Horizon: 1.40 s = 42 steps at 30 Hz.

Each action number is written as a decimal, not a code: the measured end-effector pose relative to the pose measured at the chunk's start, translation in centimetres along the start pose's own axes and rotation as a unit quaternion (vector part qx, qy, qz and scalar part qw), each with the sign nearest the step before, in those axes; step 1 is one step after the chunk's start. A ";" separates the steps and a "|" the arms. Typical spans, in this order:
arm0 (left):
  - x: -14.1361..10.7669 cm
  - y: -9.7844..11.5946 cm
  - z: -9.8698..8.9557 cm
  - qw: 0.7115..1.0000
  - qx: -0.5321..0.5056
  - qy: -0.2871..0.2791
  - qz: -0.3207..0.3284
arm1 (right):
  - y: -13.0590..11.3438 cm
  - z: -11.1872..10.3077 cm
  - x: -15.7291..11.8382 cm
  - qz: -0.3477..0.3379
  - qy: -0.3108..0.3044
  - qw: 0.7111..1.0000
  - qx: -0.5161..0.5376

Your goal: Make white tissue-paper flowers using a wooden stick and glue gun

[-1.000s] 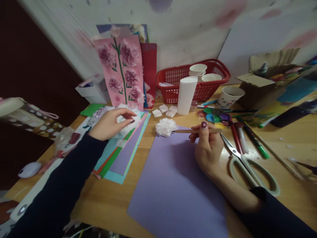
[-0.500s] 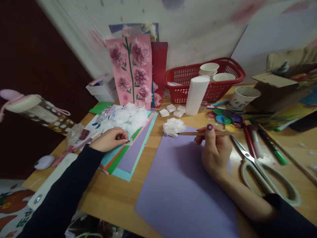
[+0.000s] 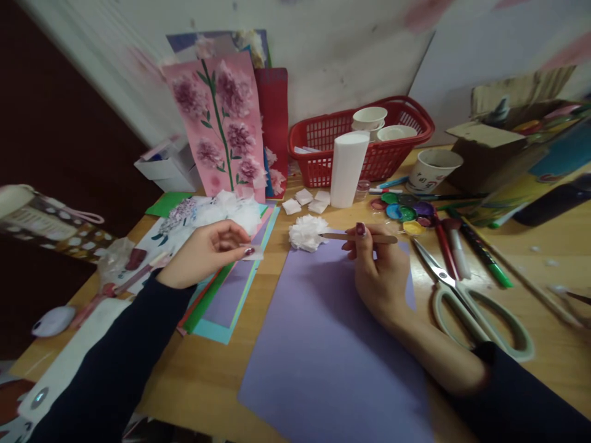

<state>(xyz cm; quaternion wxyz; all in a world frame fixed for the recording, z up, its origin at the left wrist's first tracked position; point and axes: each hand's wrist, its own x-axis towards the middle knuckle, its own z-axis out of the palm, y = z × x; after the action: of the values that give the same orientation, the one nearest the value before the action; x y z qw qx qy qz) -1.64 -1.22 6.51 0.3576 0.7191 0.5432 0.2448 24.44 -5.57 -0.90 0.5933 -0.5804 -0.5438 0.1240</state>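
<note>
My left hand (image 3: 215,249) is above the stacked coloured papers (image 3: 224,307). Its thumb and fingers pinch a small, thin white paper piece (image 3: 255,253). In my right hand (image 3: 381,271) is a thin brown wooden stick (image 3: 337,236), pointing left. The stick's tip is at the right side of a ruffled white paper flower (image 3: 305,232); whether it touches cannot be made out. That flower lies by the top left corner of a purple paper sheet (image 3: 323,344). Fluffy white tissue paper (image 3: 231,212) rests behind my left hand.
White-handled scissors (image 3: 462,295), a green marker (image 3: 489,264) and small paint pots (image 3: 406,212) lie to the right. Behind stand a white container (image 3: 349,172), a red basket (image 3: 314,169), a paper cup (image 3: 433,172) and a pink flower picture (image 3: 221,129). Small white squares (image 3: 305,197) lie in front.
My left hand has moved away from the tissue pile toward the flower, with the white paper piece in its fingers. The view has shifted right; my right hand still holds the stick by the flower.
</note>
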 end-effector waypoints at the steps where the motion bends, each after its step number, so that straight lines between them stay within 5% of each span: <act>1: 0.3 0.6 0.7 1.000 -0.010 -0.007 0.014 | 0.0 0.0 0.0 0.003 -0.001 1.000 0.000; 7: 3.2 2.7 5.4 0.993 -0.014 -0.042 0.106 | 0.3 -0.1 0.2 0.008 -0.005 1.000 -0.002; 14: 5.9 2.6 8.9 0.974 0.131 0.022 0.182 | 0.2 0.0 0.1 0.002 -0.002 1.000 0.018; 20: 6.4 2.6 9.2 0.968 0.141 0.037 0.206 | -0.1 -0.2 -0.3 -0.050 0.033 0.998 0.023; 36: 6.8 2.3 8.3 0.952 0.161 0.010 0.260 | 0.1 0.2 -0.4 -0.070 -0.011 0.997 -0.011; 42: 4.9 1.6 7.2 0.939 0.208 0.064 0.266 | 0.0 0.3 -0.3 -0.058 -0.027 0.998 -0.012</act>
<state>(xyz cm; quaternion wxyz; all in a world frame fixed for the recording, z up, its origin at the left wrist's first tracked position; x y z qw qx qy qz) 6.09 1.42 3.01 0.0869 0.8784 0.3926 0.2582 24.06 -5.64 -1.17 0.5774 -0.5514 -0.5939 0.0989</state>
